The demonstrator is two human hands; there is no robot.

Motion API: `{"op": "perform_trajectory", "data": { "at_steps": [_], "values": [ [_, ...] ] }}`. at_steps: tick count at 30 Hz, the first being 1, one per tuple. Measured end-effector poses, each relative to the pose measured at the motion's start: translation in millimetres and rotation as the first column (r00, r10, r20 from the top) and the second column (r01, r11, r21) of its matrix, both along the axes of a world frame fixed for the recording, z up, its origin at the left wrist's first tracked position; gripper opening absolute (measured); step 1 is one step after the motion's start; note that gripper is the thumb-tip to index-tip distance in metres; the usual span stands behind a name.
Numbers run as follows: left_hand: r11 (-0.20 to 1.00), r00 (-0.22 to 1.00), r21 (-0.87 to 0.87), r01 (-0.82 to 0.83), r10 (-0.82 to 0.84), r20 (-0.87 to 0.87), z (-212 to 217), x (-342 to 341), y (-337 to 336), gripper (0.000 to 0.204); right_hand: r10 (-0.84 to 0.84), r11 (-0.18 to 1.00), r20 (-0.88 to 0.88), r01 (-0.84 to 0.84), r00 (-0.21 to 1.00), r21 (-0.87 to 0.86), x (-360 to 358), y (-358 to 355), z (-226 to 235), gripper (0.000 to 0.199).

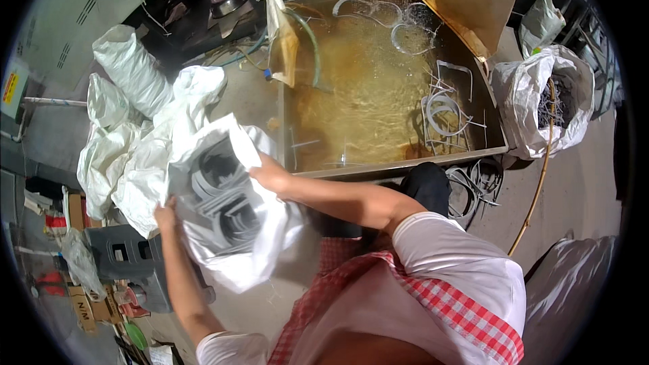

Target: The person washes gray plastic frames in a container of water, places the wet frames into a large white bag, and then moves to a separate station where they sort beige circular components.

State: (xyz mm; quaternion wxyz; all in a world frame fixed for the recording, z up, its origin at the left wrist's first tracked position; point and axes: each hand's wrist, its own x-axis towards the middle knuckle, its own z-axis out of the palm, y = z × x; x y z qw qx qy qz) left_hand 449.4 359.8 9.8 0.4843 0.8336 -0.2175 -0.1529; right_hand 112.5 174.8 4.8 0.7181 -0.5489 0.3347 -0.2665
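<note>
My left hand [165, 215] grips the left edge of an open white woven sack [243, 267], its fingers closed on the fabric. On the opposite side, my right hand [270, 176] pinches the sack's rim near its upper right corner. Between the hands the mouth gapes upward, showing many grey curved plastic-looking strips and rings [233, 203] inside. How deep they go is hidden by the sack's walls. Other white sacks [135, 162] stand bunched against its left side.
Ahead is a metal tank [399, 165] of brownish water, with pale rings [444, 115] and strips at its right side. A sack of grey scraps [534, 108] with a long stick [541, 182] stands right of it. A dark plastic stool [128, 257] is at left; loops [466, 189] lie on the floor.
</note>
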Motion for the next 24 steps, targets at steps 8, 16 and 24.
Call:
{"op": "perform_trajectory", "data": {
  "at_steps": [8, 16, 24],
  "values": [
    [0.996, 0.966, 0.086, -0.021, -0.002, 0.26, 108.5, -48.9, -29.8, 0.027, 0.224, 0.973, 0.167, -0.23, 0.96, 0.015, -5.3, -14.0, 98.9, 0.057],
    [0.919, 0.298, 0.373, -0.128, -0.323, 0.898, 53.9, -153.6, -33.1, 0.084, 0.261, 0.942, -0.134, -0.283, 0.956, -0.182, -12.9, -17.0, 34.2, 0.051],
    [0.349, 0.357, 0.907, 0.235, -0.899, 0.253, -7.8, -172.9, -27.1, 0.077, 0.566, 0.821, 0.018, -0.566, 0.824, 0.077, -64.4, -168.7, -41.2, 0.038]
  ]
}}
